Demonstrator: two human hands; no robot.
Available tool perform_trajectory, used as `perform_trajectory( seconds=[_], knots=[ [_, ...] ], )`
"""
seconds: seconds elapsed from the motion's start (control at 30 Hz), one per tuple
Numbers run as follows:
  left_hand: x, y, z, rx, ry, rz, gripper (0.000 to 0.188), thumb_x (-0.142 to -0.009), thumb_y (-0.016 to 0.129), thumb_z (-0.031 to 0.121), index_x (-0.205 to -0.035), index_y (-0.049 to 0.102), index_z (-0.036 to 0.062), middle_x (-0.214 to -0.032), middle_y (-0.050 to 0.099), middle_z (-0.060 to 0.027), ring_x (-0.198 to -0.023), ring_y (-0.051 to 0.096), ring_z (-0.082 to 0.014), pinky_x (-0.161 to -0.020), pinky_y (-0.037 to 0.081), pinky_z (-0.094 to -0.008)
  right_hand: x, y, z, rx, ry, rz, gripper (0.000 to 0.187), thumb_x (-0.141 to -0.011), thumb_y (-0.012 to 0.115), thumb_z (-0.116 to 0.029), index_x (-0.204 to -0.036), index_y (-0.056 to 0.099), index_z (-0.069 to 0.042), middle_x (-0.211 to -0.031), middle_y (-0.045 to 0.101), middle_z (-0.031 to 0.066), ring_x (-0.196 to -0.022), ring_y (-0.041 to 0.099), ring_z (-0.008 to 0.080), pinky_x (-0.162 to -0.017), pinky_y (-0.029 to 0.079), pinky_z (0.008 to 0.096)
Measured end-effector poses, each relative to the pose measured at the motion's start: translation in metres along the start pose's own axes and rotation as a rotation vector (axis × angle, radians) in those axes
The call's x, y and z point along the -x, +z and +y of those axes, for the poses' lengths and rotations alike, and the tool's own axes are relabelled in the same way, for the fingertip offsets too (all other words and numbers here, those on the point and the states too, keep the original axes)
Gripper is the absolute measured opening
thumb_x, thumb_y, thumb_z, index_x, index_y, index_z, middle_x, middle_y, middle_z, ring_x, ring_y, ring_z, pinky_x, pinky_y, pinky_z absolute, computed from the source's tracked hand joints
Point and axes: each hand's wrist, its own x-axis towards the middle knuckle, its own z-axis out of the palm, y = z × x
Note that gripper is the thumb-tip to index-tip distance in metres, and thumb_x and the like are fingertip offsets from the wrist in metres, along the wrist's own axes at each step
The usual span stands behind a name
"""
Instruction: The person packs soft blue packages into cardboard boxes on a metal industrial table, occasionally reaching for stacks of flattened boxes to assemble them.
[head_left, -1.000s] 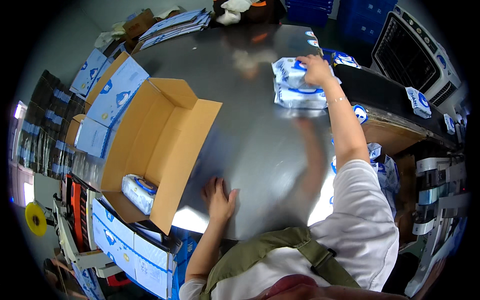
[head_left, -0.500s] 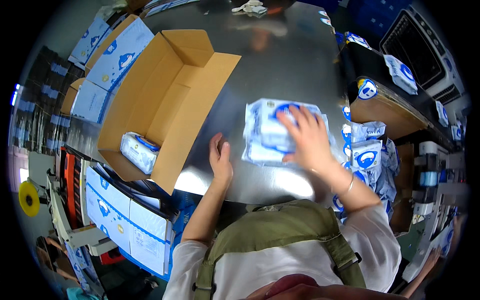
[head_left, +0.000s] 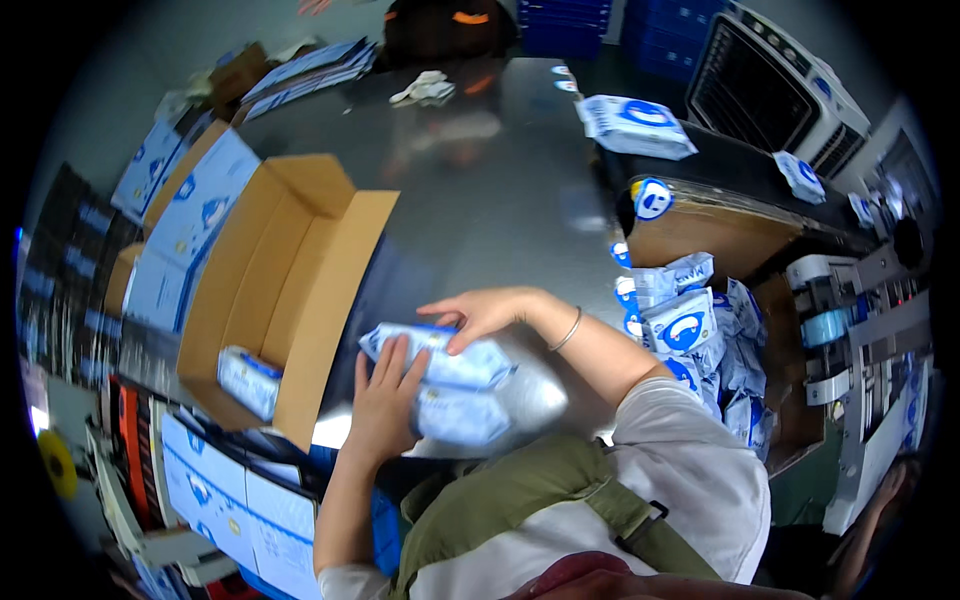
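Two soft white-and-blue packs of wet wipes lie side by side on the metal table in front of me. My left hand [head_left: 388,402] presses against the left end of both, its fingers over the farther wipes pack [head_left: 470,364] and its palm beside the nearer wipes pack [head_left: 462,418]. From the far side, my right hand [head_left: 488,312] reaches over the farther pack, fingers bent on its edge and thumb on top. Left of my hands, an open cardboard box [head_left: 300,250] rests tilted, one wipes pack [head_left: 250,380] inside its near end.
A carton [head_left: 790,415] heaped with wipes packs [head_left: 685,325] stands at the right. Beyond it, a black conveyor [head_left: 735,175] carries a wipes pack [head_left: 637,127]. Printed cartons [head_left: 170,275] stand behind the open box; flat ones [head_left: 240,490] lie near left. White gloves [head_left: 423,88] lie far off.
The stacked packs have come left toward the box and now lie side by side. My left hand has come onto them; my right hand has swung left to their far side. The view has turned rightward.
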Motion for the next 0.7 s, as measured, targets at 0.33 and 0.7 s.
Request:
perform_trajectory(
  seconds=[0.33,0.7],
  knots=[
    [-0.001,0.009,0.006,-0.014,-0.089,-0.039,0.083,-0.059,0.068,0.004,-0.137,0.040,0.0065,-0.148,0.027,-0.0236,-0.139,0.021,-0.0415,-0.110,0.014,-0.0581,0.141,-0.058,0.073,0.605,-0.009,0.999,0.057,-0.073,0.072,-0.016,-0.126,0.054,-0.007,-0.138,0.044,0.0192,-0.129,0.042,0.0342,-0.107,0.035,0.0421],
    [-0.008,0.015,0.006,0.002,-0.085,0.001,0.085,-0.055,0.068,0.005,-0.136,0.041,0.0083,-0.148,0.027,-0.0239,-0.139,0.021,-0.0427,-0.109,0.016,-0.0576,0.425,-0.308,0.116,1.207,1.100,1.434,0.083,-0.074,0.058,-0.001,-0.145,0.029,-0.030,-0.150,0.031,0.0098,-0.139,0.026,0.0301,-0.107,0.021,0.0634]
  ],
)
